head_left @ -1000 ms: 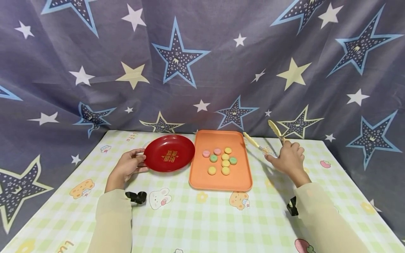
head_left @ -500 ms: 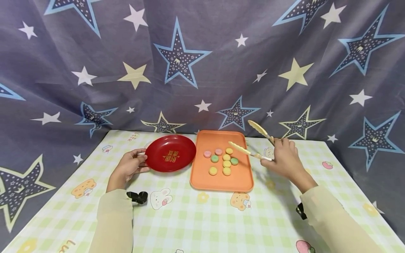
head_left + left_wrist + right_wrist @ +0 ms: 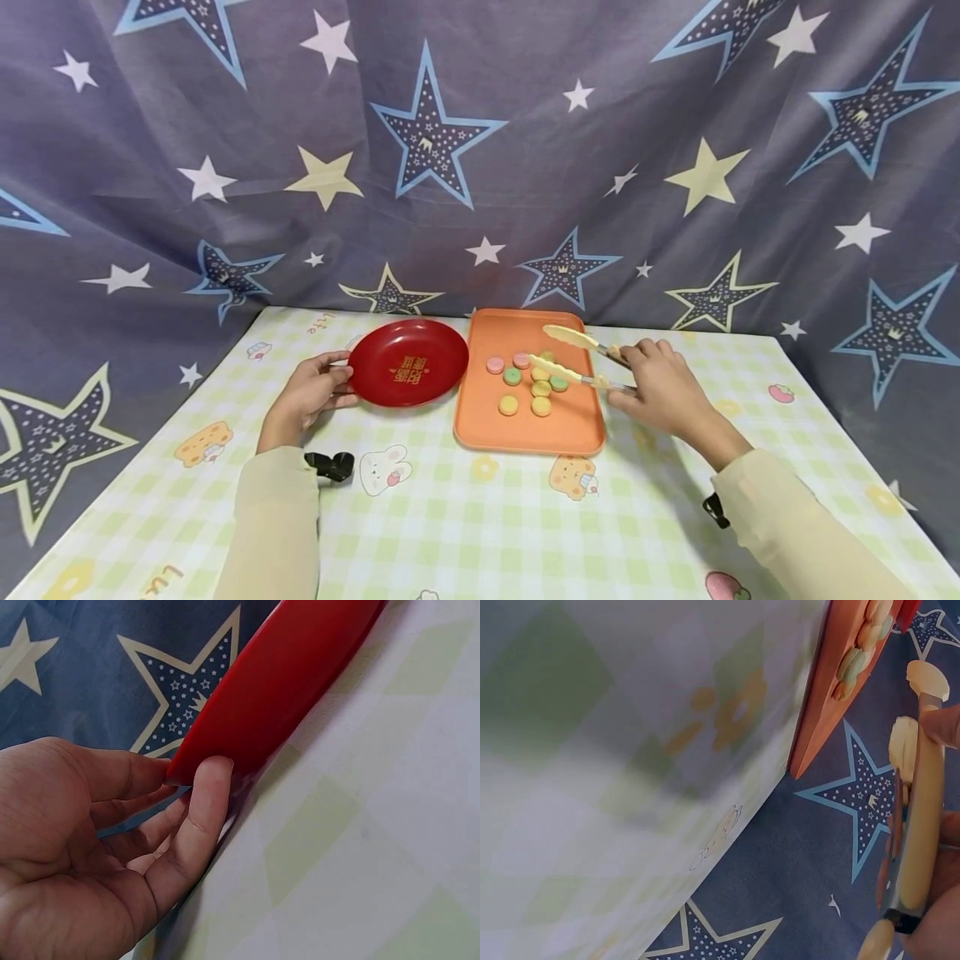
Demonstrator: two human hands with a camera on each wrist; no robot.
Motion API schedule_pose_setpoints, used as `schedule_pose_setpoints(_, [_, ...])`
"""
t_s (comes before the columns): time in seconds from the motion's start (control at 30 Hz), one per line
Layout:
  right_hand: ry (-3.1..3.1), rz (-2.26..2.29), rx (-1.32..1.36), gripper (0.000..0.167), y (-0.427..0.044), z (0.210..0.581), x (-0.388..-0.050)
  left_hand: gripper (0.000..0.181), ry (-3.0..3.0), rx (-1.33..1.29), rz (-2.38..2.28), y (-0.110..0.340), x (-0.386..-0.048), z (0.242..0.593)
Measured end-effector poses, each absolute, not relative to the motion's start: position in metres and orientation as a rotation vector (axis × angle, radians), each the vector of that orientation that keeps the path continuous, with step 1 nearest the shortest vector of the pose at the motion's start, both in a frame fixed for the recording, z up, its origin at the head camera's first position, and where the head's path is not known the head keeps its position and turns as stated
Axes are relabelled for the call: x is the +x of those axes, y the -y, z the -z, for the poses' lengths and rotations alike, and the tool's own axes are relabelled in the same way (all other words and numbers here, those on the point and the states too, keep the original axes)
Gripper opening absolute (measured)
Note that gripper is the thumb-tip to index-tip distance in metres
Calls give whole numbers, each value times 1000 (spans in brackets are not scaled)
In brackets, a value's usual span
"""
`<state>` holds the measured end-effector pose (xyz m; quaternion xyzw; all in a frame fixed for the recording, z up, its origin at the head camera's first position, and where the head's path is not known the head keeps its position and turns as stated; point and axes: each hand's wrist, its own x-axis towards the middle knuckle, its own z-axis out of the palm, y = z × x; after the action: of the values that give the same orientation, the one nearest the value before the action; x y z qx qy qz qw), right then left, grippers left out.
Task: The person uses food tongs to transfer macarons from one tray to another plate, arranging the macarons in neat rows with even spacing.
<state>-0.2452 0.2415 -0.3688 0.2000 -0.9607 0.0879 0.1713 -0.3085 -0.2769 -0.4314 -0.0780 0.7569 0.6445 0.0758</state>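
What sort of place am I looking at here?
Probably a staged tabletop set-up indoors: a star-print curtain hangs right behind a checked tablecloth, and an orange tray of small macaron-like pieces lies on it.

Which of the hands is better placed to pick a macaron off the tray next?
Probably the right hand: it holds the tongs, whose spread tips reach over the orange tray and its macarons. The left hand is occupied, holding the red plate by its edge.
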Motion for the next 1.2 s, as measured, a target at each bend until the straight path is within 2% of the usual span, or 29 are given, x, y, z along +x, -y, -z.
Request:
schedule_pose_setpoints(0.33, [2720,-229,715,49,-259,369,-235,51,-2281,-258,-1943,275,-307,431])
schedule_pose_setpoints(0.73, [2766,-165,713,51,-281,373,-227,49,-2305,-291,-1946,273,-310,428])
schedule_pose_setpoints(1.2, [2822,-215,721,48,-281,376,-232,51,-2299,-311,-1939,275,-307,429])
